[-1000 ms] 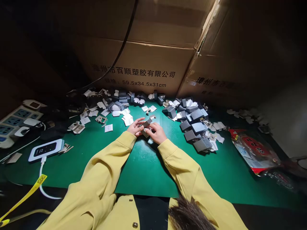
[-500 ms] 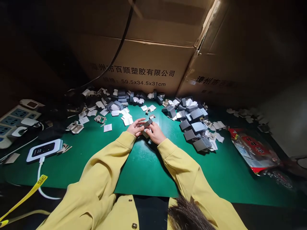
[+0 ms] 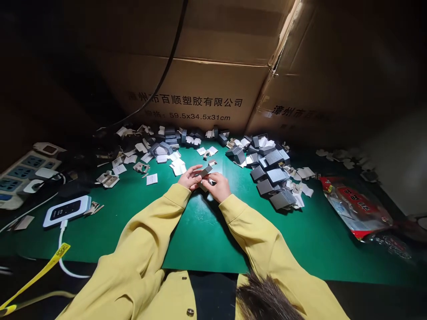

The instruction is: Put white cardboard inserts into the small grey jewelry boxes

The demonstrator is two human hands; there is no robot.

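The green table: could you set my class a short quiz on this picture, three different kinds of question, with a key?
1. True or false: the left hand and the right hand hold a small box between them.
2. Which lies on the table, to the right of the pile of boxes? A. a hammer; B. a plastic bag; C. a cup
3. Fill in the blank: both sleeves are ____ in colour.

Key: 1. true; 2. B; 3. yellow

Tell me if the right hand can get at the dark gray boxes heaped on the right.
Probably yes: the heap of boxes lies near the right hand, with green tabletop showing between them. That hand is occupied, though, holding a small gray box together with the left hand.
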